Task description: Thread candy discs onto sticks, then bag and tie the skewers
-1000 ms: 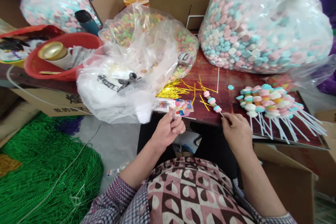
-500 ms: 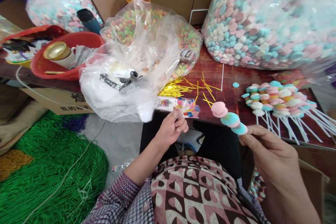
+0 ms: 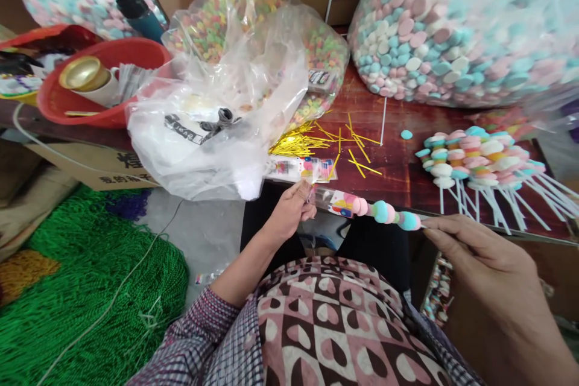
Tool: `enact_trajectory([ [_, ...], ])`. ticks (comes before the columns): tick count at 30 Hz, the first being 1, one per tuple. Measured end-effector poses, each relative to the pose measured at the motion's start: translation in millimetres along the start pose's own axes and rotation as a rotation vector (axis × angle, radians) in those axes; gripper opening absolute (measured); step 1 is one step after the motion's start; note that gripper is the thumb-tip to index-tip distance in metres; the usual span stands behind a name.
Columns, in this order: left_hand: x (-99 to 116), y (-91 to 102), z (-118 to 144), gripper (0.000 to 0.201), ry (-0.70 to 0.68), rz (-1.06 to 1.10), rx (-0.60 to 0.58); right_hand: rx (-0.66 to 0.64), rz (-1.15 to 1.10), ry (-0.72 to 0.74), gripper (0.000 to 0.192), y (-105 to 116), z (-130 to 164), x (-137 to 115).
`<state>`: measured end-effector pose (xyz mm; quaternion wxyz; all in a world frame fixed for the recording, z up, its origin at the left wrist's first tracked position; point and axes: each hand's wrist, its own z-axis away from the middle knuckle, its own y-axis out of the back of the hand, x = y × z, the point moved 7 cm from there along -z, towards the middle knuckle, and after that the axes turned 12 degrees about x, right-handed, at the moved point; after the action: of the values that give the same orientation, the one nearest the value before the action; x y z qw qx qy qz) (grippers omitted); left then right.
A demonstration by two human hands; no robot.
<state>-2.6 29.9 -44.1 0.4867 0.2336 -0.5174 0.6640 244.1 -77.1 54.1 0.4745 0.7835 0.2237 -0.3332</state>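
Right hand (image 3: 479,253) pinches stick end of pink-and-blue candy skewer (image 3: 384,213), held level over dark red table (image 3: 402,175) edge. Left hand (image 3: 292,208) grips clear printed wrapper sleeve (image 3: 335,199), skewer tip entering its mouth. Finished skewer pile (image 3: 474,160) near right.

Candy skewer (image 3: 384,213): pink, blue and green round pieces on a thin stick, lying almost horizontal in the air, just in front of the table edge. The stick end is pinched in the right hand (image 3: 479,265). The pink tip is entering a clear sleeve (image 3: 332,200) w/ coloured print, which is held at its other end by the left hand (image 3: 292,211). The sleeve is narrow and flat, approx. in line w/ the skewer.
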Motion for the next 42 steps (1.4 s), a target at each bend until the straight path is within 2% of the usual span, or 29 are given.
enact_trajectory([
  [6, 0.6, 4.8, 2.7, 0.047, -0.076, -0.109, -0.01, -0.025, 0.052, -0.077, 0.014, 2.8, 0.8, 12.7],
  [12, 9.2, 3.1, 2.8, 0.045, -0.148, -0.156, 0.019, -0.13, 0.118, -0.223, 0.027, 1.6, 12.6, 29.8],
  [17, 14.5, -1.2, 6.9, 0.048, -0.208, -0.41, -0.055, -0.125, 0.142, -0.177, 0.029, -3.5, 13.1, 24.8],
  [23, 34.8, -9.7, 16.8, 0.048, -0.424, -0.705, -0.062, -0.099, 0.024, -0.221, 0.024, -22.5, 15.9, 19.1],
  [28, 56.7, -15.1, 23.4, 0.044, -0.576, -0.809, -0.051, -0.084, 0.002, -0.24, 0.025, -27.3, 16.6, 21.7],
  [31, 66.1, -16.7, 24.9, 0.043, -0.619, -0.849, -0.047, -0.113, -0.031, -0.289, 0.027, -29.0, 16.8, 26.4],
  [38, 78.2, -19.1, 26.1, 0.047, -0.658, -0.901, -0.026, -0.245, -0.005, -0.153, 0.029, -35.0, 16.0, 17.1],
  [42, 74.3, -19.1, 23.2, 0.046, -0.641, -0.927, -0.032, -0.186, -0.029, -0.052, 0.033, -30.8, 14.4, 11.1],
])
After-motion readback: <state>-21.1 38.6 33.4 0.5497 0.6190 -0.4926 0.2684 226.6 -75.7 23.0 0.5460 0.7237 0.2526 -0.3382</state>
